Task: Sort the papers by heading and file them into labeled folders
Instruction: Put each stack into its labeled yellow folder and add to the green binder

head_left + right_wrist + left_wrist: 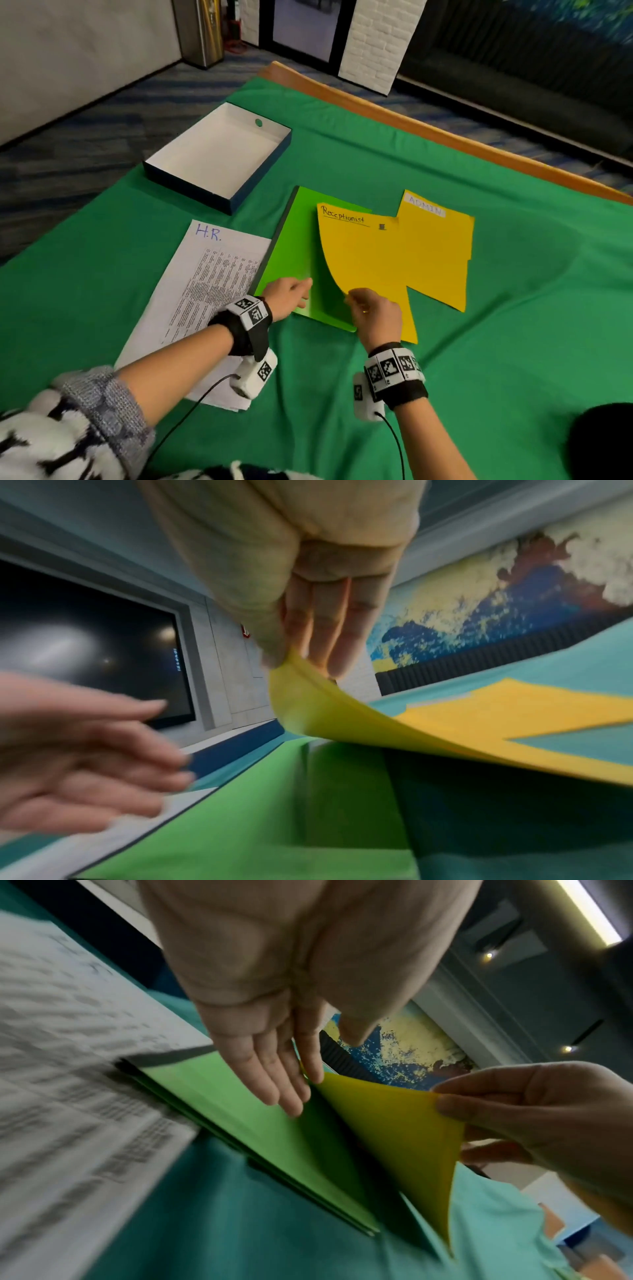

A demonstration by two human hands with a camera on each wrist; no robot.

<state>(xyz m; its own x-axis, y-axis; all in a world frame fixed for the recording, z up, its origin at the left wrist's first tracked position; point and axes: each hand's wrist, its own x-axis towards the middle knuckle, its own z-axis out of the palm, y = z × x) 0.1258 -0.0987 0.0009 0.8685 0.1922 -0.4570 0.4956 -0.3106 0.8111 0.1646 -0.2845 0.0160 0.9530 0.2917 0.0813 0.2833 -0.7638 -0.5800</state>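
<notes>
We see the right hand (376, 317) pinching the near left corner of the yellow card folder marked "Receptionist" (363, 260); its thumb and fingers (329, 631) are closed on that corner and lift it, so the cover curls up. From this hand, the rest of the yellow folder runs toward 12 o'clock, and it lies partly over the bright green card folder (294, 246). The left hand (286, 298) is at 9 o'clock of the right one, with its fingers (270, 1074) straight and close together, holding nothing; the fingertips are over the green folder, just beside the raised yellow corner. We cannot tell if they touch the green surface. At 9 o'clock of the green folder lies the white printed paper headed "H.R." (205, 287), under the left wrist. A second yellow folder labeled "ADMIN" (438, 250) lies at 3 o'clock, partly under the first one. All rest on the green cloth of the bench (513, 325).
</notes>
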